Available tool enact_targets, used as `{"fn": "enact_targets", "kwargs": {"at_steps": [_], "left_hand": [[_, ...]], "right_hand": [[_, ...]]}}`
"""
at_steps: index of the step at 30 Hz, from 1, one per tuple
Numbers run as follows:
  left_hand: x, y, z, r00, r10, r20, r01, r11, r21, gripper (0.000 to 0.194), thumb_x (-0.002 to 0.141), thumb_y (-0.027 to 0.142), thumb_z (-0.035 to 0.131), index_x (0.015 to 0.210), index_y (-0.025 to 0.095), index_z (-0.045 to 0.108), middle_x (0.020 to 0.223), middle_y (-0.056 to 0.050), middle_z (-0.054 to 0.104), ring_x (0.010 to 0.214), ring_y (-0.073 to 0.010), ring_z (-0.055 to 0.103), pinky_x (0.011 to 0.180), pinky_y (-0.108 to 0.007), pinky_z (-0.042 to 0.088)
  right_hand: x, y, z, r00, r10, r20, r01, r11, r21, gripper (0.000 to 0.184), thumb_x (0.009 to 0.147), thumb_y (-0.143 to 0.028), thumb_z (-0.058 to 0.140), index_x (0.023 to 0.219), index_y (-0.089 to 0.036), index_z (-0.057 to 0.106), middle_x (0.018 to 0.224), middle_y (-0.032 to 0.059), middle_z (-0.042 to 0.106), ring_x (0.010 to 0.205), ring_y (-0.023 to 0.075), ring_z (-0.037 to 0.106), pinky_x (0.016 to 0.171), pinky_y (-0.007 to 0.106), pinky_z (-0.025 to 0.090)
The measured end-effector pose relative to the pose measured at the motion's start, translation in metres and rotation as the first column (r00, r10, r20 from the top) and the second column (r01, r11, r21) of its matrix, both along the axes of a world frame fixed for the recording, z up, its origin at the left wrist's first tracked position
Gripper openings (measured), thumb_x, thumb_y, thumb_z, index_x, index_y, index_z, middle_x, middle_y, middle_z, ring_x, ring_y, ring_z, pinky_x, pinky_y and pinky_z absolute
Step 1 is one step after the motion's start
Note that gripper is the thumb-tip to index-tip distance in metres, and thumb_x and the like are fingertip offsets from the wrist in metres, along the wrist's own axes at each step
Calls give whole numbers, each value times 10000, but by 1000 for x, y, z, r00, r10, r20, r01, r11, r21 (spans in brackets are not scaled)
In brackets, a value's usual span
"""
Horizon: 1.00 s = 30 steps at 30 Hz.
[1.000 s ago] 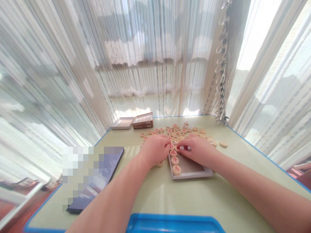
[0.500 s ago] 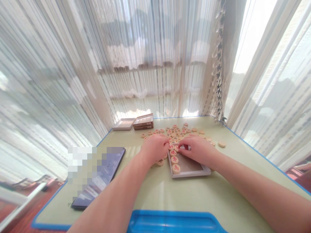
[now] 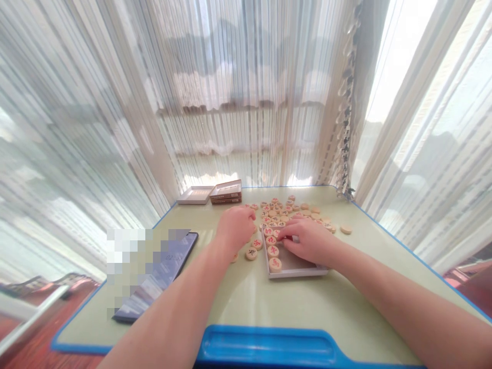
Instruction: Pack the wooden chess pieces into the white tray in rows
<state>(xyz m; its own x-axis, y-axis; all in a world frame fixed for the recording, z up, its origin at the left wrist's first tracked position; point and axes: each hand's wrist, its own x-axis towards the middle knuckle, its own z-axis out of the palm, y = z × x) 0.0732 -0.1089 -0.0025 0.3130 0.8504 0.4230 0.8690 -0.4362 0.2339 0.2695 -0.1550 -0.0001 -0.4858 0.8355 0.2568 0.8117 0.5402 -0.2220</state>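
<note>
A shallow white-rimmed box [image 3: 298, 272] lies on the table, with round wooden Chinese chess pieces [image 3: 273, 251] with red characters lined up along its left side and far edge. My right hand [image 3: 307, 237] reaches over the box, thumb and index finger pinched at a red-marked chess piece [image 3: 277, 233] by the far edge. My left hand [image 3: 236, 228] hovers left of the box over loose pieces, fingers loosely bent and apart, nothing visible in them. Beside it lie a black-marked piece [image 3: 251, 253] and a red-marked piece [image 3: 257, 244].
Many loose chess pieces [image 3: 274, 213] spread beyond the box, and one [image 3: 346, 229] sits apart at right. Stacked boxes [image 3: 226, 192] and an open tray [image 3: 195, 195] stand at the back left. A tablet-like device [image 3: 154, 287] lies left. The table has a blue edge [image 3: 269, 348].
My left hand has moved left, away from the box edge, uncovering loose pieces there. My right hand stays at the far row, its fingers shifted slightly over the same piece.
</note>
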Motion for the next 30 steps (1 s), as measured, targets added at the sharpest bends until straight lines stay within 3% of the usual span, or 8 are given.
{"fn": "enact_targets", "kwargs": {"at_steps": [8, 14, 18, 22, 27, 30], "left_hand": [[-1, 2, 0, 1000, 3, -9, -3, 1000, 8, 295, 698, 120, 413, 761, 204, 689, 840, -26, 700, 790, -173, 614, 720, -256, 452], [-10, 10, -5, 982, 174, 68, -171, 984, -49, 317, 669, 88, 430, 810, 204, 689, 872, -60, 698, 803, -209, 622, 692, -291, 448], [-16, 15, -6, 957, 243, 161, -230, 969, -95, 320, 674, 90, 437, 858, 204, 673, 900, -57, 694, 821, -198, 613, 698, -280, 447], [-19, 17, -7, 946, 284, 155, -264, 955, -136, 325, 662, 87, 456, 884, 205, 662, 909, -60, 688, 830, -199, 607, 703, -280, 444], [-14, 20, -12, 970, 227, 87, -210, 963, -169, 366, 681, 49, 442, 919, 220, 661, 981, -52, 673, 900, -196, 599, 776, -274, 436], [-10, 20, -13, 980, 168, 103, -150, 975, -164, 439, 707, 26, 428, 1064, 210, 605, 1111, -65, 630, 1004, -200, 575, 846, -272, 422]], "right_hand": [[1, 1, -2, 999, 36, -5, -36, 999, 10, 249, 762, -183, 483, 824, -259, 712, 783, 13, 675, 841, 193, 564, 726, 291, 421], [1, 3, -4, 999, 41, -8, -41, 999, -7, 258, 767, -182, 482, 847, -259, 715, 824, 18, 676, 838, 188, 567, 720, 285, 429], [2, 3, -5, 998, 55, -6, -55, 998, -9, 263, 772, -190, 478, 863, -268, 712, 840, 14, 677, 839, 186, 569, 722, 286, 431], [4, 4, -5, 999, 34, -12, -34, 999, 11, 260, 773, -197, 475, 848, -277, 710, 828, 5, 677, 830, 186, 570, 692, 283, 428], [14, 13, -6, 990, -78, -119, 89, 993, 84, 237, 790, -224, 474, 833, -248, 706, 827, 15, 684, 812, 184, 578, 677, 278, 420], [24, 20, -7, 969, -137, -204, 168, 975, 147, 247, 827, -266, 450, 800, -228, 693, 789, 24, 681, 791, 184, 573, 679, 280, 414]]}}
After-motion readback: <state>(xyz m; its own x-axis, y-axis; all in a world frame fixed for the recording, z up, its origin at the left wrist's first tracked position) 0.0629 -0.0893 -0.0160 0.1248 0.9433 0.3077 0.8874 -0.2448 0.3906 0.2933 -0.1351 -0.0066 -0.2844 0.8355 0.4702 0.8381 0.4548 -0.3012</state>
